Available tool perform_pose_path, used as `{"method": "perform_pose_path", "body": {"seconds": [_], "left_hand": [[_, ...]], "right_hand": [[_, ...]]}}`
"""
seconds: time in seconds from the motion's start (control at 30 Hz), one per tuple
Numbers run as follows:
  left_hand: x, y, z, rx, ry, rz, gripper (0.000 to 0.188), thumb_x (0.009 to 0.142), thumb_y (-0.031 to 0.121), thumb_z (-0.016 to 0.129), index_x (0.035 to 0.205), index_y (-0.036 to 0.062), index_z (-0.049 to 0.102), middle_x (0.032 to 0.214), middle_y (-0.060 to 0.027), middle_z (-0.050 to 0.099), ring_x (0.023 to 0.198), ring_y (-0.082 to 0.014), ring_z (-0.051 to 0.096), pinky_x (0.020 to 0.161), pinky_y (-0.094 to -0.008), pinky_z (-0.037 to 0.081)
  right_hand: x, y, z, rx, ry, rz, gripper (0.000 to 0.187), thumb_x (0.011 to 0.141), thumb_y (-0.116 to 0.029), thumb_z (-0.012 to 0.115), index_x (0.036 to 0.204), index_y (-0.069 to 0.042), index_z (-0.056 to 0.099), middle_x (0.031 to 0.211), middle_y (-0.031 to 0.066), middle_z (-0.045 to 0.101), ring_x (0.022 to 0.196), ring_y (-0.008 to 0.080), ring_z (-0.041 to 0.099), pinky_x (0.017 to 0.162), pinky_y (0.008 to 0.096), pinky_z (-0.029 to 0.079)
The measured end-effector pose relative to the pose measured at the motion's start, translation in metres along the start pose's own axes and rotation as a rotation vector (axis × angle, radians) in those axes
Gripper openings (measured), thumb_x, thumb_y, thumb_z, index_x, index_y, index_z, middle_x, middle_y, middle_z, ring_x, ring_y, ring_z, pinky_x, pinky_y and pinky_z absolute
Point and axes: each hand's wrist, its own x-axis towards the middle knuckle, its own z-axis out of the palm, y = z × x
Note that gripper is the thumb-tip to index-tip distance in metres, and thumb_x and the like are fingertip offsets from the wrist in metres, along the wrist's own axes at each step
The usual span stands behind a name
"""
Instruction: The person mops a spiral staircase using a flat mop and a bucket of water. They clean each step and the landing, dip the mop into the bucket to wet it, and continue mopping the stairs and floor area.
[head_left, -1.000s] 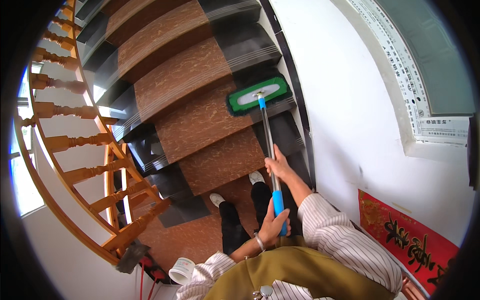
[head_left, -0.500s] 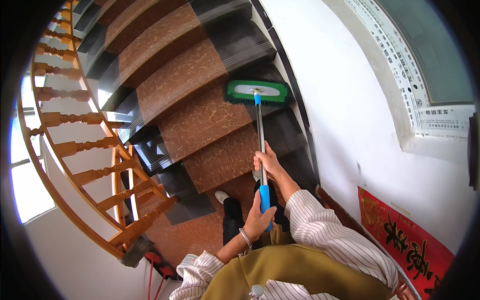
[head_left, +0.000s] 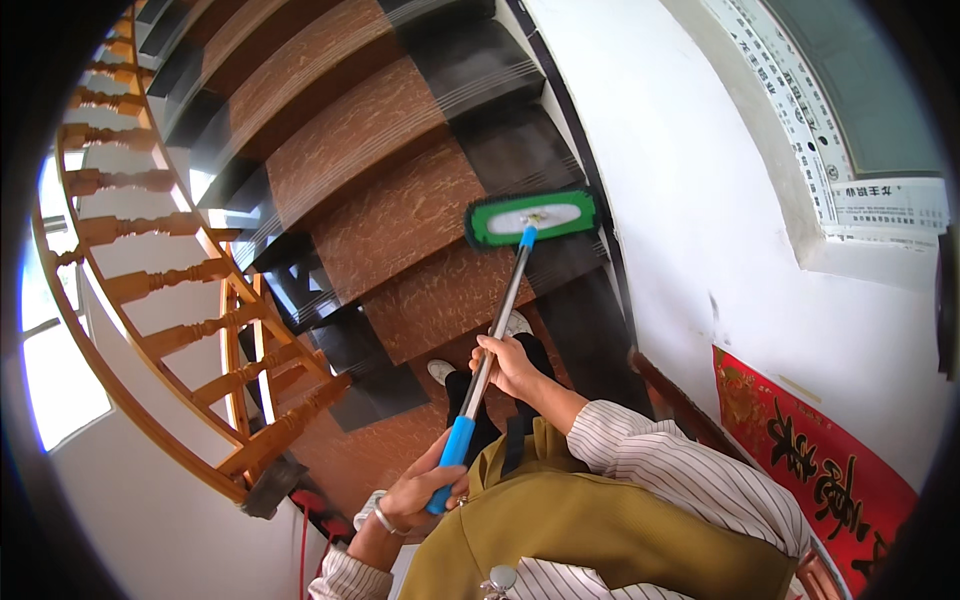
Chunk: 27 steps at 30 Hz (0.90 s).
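Both my hands hold a flat mop, its long silver pole (head_left: 508,298) slanting up and to the right from my body. My left hand (head_left: 418,490) is wrapped round the blue grip (head_left: 455,448) at the pole's lower end. Further up, my right hand (head_left: 507,366) closes round the bare metal. The green mop head (head_left: 492,228), with a white plate and dark fringe, is over the black right end of a low stair, close to the wall. Whether its whole underside touches the stair I cannot tell.
Brown and black stone stairs (head_left: 375,195) curve up to the left. A wooden railing (head_left: 172,287) borders them on the left, a white wall (head_left: 660,200) on the right. A red banner (head_left: 790,450) hangs low on that wall. My shoes (head_left: 440,371) stand at the bottom step.
The mop head has come down and slightly right, nearer to me, and its pole now leans more. My left hand has moved down and left with the grip; my right hand has dropped a little.
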Motion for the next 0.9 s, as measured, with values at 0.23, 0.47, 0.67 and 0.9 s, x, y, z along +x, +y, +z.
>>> {"method": "perform_pose_path", "body": {"seconds": [0.23, 0.47, 0.67, 0.9], "left_hand": [[-0.029, -0.041, -0.026, -0.767, -0.213, -0.066, 0.045, 0.091, 0.012, 0.049, 0.131, 0.0114, 0.030, 0.073, -0.0072, 0.043, 0.053, -0.0096, 0.044, 0.043, -0.0222, 0.038], [0.068, -0.038, -0.008, -0.583, -0.259, -0.170, 0.032, 0.093, 0.023, 0.050, 0.117, 0.0056, 0.039, 0.087, -0.0096, 0.051, 0.057, -0.0086, 0.045, 0.050, -0.0224, 0.038], [0.143, -0.012, 0.035, -0.795, -0.347, -0.192, 0.022, 0.094, 0.020, 0.047, 0.099, -0.0009, 0.042, 0.077, -0.0025, 0.045, 0.058, -0.0071, 0.044, 0.052, -0.0228, 0.037], [0.113, -0.038, -0.007, -1.206, -0.375, 0.106, 0.038, 0.091, 0.013, 0.048, 0.118, -0.0103, 0.036, 0.072, -0.0034, 0.043, 0.054, -0.0089, 0.042, 0.059, -0.0260, 0.038]], "right_hand": [[-0.034, 0.027, -0.004, -0.173, 0.214, 0.128, 0.017, 0.084, -0.016, 0.062, 0.080, -0.002, 0.053, 0.072, 0.0088, 0.059, 0.067, 0.0213, 0.063, 0.057, 0.0392, 0.053], [0.009, -0.004, -0.090, -0.541, 0.563, -0.022, 0.015, 0.076, -0.011, 0.058, 0.066, -0.001, 0.052, 0.057, 0.0100, 0.055, 0.046, 0.0198, 0.056, 0.036, 0.0324, 0.043], [0.019, -0.050, -0.113, -0.074, 0.551, -0.214, 0.017, 0.085, -0.015, 0.059, 0.075, -0.002, 0.052, 0.063, 0.0084, 0.054, 0.053, 0.0192, 0.055, 0.047, 0.0318, 0.045], [0.056, 0.008, -0.075, -0.285, 0.627, -0.235, 0.008, 0.087, -0.008, 0.048, 0.091, -0.004, 0.044, 0.061, 0.0067, 0.048, 0.049, 0.0176, 0.048, 0.044, 0.0312, 0.043]]}}
